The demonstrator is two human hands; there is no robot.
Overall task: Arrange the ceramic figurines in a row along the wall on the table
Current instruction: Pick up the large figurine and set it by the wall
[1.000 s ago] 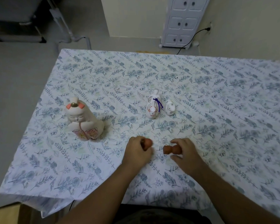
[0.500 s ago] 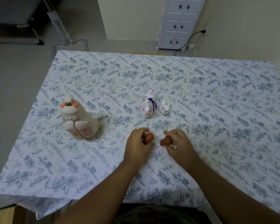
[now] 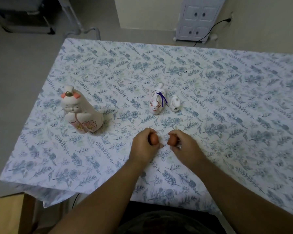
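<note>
Brown little figurines were in both hands, ready to go to the wall.

Nearest to me, my left hand [image 3: 145,146] was closed around one small brown figurine [image 3: 154,139] and my right hand [image 3: 184,145] was closed around another brown figurine [image 3: 172,140]; I held them low over the floral tablecloth [image 3: 227,115], close together but not touching, I think because I wanted to carry the pair as one group. A bit further, the white figurine with a purple cord [image 3: 156,103] lay beside a smaller white figurine [image 3: 175,104], just next to it, and the large white doll figurine [image 3: 80,112] stood upright well apart on the left. None of them was yet at the far edge of the table, where the wall [image 3: 260,22] was, so I judged the row was not started.
</note>
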